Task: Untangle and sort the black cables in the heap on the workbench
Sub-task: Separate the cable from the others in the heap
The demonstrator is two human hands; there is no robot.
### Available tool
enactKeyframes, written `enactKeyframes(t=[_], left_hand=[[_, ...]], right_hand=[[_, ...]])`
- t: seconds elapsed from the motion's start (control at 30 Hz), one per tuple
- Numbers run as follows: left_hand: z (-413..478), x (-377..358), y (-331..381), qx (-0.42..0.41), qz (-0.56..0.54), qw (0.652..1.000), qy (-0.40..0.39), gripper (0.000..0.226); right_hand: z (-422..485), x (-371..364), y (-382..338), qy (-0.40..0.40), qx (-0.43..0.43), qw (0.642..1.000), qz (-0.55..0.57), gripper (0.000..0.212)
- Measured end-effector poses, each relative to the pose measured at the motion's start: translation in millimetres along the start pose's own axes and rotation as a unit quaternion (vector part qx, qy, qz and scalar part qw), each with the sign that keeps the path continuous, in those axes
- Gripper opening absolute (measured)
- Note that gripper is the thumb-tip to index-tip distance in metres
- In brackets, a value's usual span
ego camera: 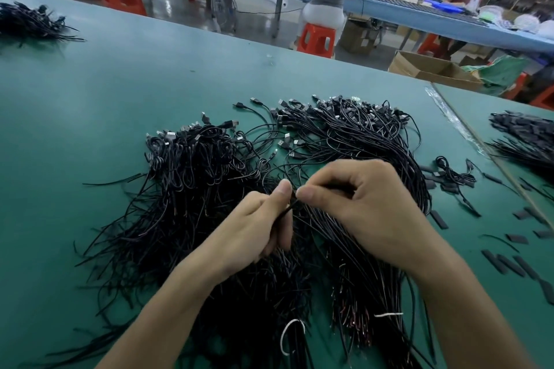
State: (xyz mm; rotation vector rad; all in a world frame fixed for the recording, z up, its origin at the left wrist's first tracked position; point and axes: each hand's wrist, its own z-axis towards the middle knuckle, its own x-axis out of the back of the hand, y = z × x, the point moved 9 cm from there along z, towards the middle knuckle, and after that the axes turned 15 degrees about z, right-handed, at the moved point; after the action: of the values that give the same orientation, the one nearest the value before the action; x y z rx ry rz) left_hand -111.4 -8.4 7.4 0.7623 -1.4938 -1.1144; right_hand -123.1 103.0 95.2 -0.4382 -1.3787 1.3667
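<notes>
A green worktop (120,84) in a workshop carries the work. Over its near middle the left hand (254,228) has its fingers curled and its thumb pressed on one thin black cable (286,210). The right hand (368,207), just beside it, pinches a strand between thumb and forefinger, the two thumb tips nearly meeting. Beneath both lies the heap of black cables (195,189), with its USB plugs (299,111) toward the far edge and cut ends toward the near edge. Short black sleeve pieces (438,219) lie scattered near the right edge. Another cable bundle (27,22) sits at the far left corner.
</notes>
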Motion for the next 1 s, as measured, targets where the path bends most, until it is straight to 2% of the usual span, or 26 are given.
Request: enactKeyframes(t=[0.1, 0.17, 0.27, 0.33, 0.4, 0.43, 0.5, 0.57, 0.63, 0.7, 0.77, 0.87, 1.0], left_hand=[[-8, -12, 14, -0.024, -0.135, 0.986, -0.096, 0.071], [-13, -9, 25, -0.054, -0.252, 0.959, -0.116, 0.057], [-10, 10, 32, -0.082, -0.408, 0.907, -0.066, 0.048], [-5, 28, 24, -0.087, -0.456, 0.885, 0.028, 0.049], [-2, 43, 12, -0.090, -0.447, 0.882, 0.121, 0.048], [-1, 47, 9, -0.098, -0.418, 0.891, 0.147, 0.048], [-1, 50, 3, -0.102, -0.270, 0.936, 0.202, 0.045], [-2, 48, 1, -0.087, -0.086, 0.965, 0.233, 0.042], [2, 32, 1, -0.068, 0.011, 0.984, 0.166, 0.043], [4, 11, 0, -0.037, 0.035, 0.996, 0.072, 0.055], [2, -2, -2, 0.000, 0.008, 1.000, 0.008, 0.064], [-2, -11, 1, 0.008, -0.063, 0.996, -0.067, 0.067], [-15, -15, 7, -0.010, -0.187, 0.964, -0.189, 0.057]], right_hand=[[6, -1, 6, 0.022, -0.005, 0.997, 0.076, 0.020], [5, -11, 17, 0.020, -0.035, 0.992, 0.116, 0.028], [0, -28, 31, -0.015, -0.083, 0.993, 0.080, 0.019], [-8, -46, 35, -0.083, -0.107, 0.990, 0.029, 0.025], [-16, -61, 35, -0.144, -0.119, 0.982, -0.011, 0.031], [-19, -65, 34, -0.170, -0.119, 0.978, -0.037, 0.031], [-22, -69, 31, -0.204, -0.117, 0.969, -0.075, 0.026], [-21, -65, 23, -0.206, -0.103, 0.970, -0.075, 0.022], [-15, -52, 14, -0.170, -0.074, 0.980, -0.076, 0.020], [-10, -35, 10, -0.117, -0.045, 0.989, -0.076, 0.017], [-6, -21, 9, -0.063, -0.029, 0.996, -0.062, 0.016], [-4, -11, 12, -0.016, -0.016, 0.999, 0.042, 0.016], [-5, -24, 19, -0.073, -0.038, 0.984, 0.156, 0.017]])
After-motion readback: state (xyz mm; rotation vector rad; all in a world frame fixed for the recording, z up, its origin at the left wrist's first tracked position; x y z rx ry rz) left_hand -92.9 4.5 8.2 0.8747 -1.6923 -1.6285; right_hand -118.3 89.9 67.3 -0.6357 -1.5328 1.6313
